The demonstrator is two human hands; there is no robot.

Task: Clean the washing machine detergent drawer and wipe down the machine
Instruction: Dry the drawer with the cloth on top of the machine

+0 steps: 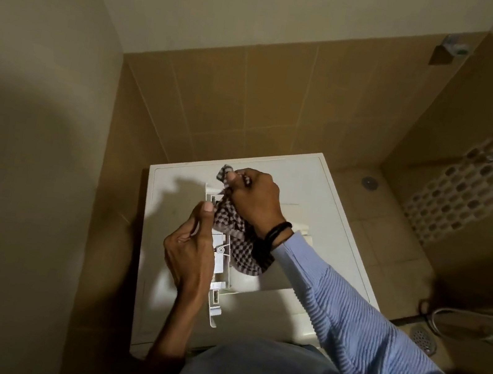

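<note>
A white washing machine [328, 194] stands in a tiled corner, seen from above. Over its top I hold a long white plastic detergent drawer [218, 283], lengthwise away from me. My left hand [192, 249] grips the drawer's left side, thumb pointing up along it. My right hand [252, 201] is closed on a checked brown and white cloth [232, 223] and presses it against the drawer's far end. The cloth hangs down over the drawer's right side and under my wrist. A second white plastic part [305, 229] lies on the machine top behind my right wrist.
Tan tiled walls close in behind and to the left of the machine. To the right is a tiled floor with a round drain [370, 182], a metal floor grate [423, 339], a perforated white mat [474, 179] leaning on the wall, and a metal hose [460, 324].
</note>
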